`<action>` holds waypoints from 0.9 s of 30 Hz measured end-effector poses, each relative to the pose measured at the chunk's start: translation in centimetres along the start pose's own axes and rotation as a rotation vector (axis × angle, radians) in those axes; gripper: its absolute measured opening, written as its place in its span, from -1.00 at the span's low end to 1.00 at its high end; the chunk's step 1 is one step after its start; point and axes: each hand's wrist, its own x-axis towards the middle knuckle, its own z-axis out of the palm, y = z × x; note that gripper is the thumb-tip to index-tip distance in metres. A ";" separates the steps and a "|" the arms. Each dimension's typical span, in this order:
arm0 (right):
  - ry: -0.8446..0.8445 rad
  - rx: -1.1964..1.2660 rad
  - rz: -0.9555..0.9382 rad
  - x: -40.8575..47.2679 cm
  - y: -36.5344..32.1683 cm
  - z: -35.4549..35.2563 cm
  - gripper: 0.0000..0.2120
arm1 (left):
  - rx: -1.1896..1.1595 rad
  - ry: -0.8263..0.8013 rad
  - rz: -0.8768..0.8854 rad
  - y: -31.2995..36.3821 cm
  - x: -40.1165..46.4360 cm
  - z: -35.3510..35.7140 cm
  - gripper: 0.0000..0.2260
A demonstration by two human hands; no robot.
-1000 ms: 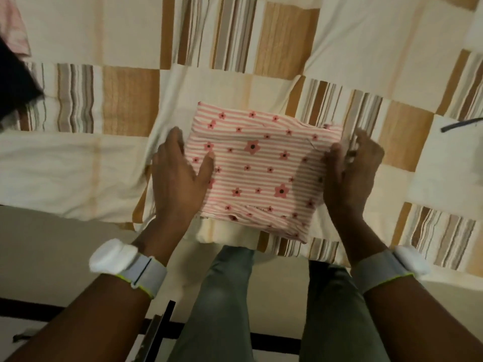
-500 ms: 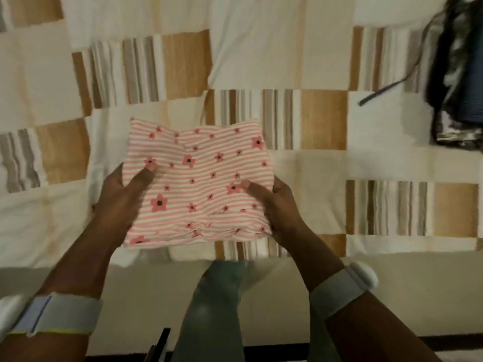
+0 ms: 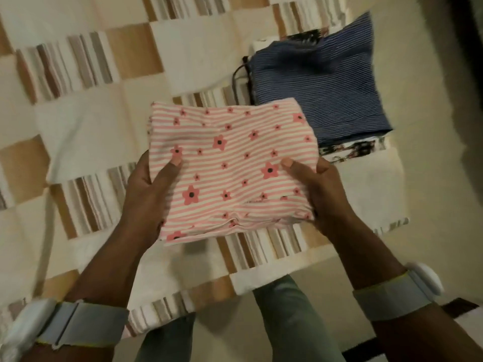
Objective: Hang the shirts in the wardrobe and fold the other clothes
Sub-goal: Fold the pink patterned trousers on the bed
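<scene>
My fingers are hidden under the folded pink garment; only my thumbs show. It covers the near corner of the blue striped cloth, whose stack is blurred.

Bare forearms, banded wrists, grey-green trousers

A wide pale grey-blue band with a thin yellow-green edge is worn on the left wrist, and a white rounded pod is fixed to its outer side. A matching band and white pod are worn on the right wrist. No sleeves are seen. The legs are covered by grey-green trousers.
</scene>
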 end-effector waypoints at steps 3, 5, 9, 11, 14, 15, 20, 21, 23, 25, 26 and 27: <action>0.058 -0.003 -0.132 3.8 -4.5 -6.4 -0.67 | -0.010 -0.075 0.094 2.9 1.9 7.5 -0.76; 0.071 0.005 -0.225 6.7 -7.0 -9.8 -0.69 | -0.049 -0.111 0.158 3.8 3.5 11.4 -0.69; 0.058 -0.063 -0.291 13.9 -9.8 -15.6 -0.67 | 0.052 -0.109 0.186 2.5 8.0 17.5 -0.61; 0.136 -0.233 -0.207 17.5 -9.5 -17.6 -0.62 | 0.204 -0.072 0.153 1.0 9.7 18.8 -0.50; 0.458 -0.704 -0.203 19.5 -8.9 -18.8 -0.55 | 0.579 0.213 0.324 0.4 9.9 19.3 -0.49; 0.551 -0.812 -0.332 19.4 -9.0 -18.5 -0.57 | 0.709 0.283 0.523 0.6 9.4 19.6 -0.54; 0.216 -1.165 -0.820 20.4 -8.4 -14.2 -0.37 | 1.338 -0.183 0.994 1.1 10.4 23.7 -0.37; 0.149 -1.322 -0.764 21.3 -7.9 -13.7 -0.23 | 1.463 -0.199 0.887 1.0 11.7 23.6 -0.18; 0.051 -1.479 -0.675 23.6 -6.8 -13.7 -0.03 | 1.586 -0.162 0.728 0.6 14.7 23.3 0.12; 0.020 -1.503 -0.644 25.0 -6.1 -14.0 0.06 | 1.613 -0.177 0.680 0.7 16.4 22.3 0.27; 0.016 -1.486 -0.634 25.6 -5.6 -14.0 0.07 | 1.600 -0.209 0.662 0.5 16.9 22.1 0.30; 0.025 -1.476 -0.630 25.8 -5.4 -14.0 0.07 | 1.583 -0.226 0.664 0.4 17.1 21.9 0.31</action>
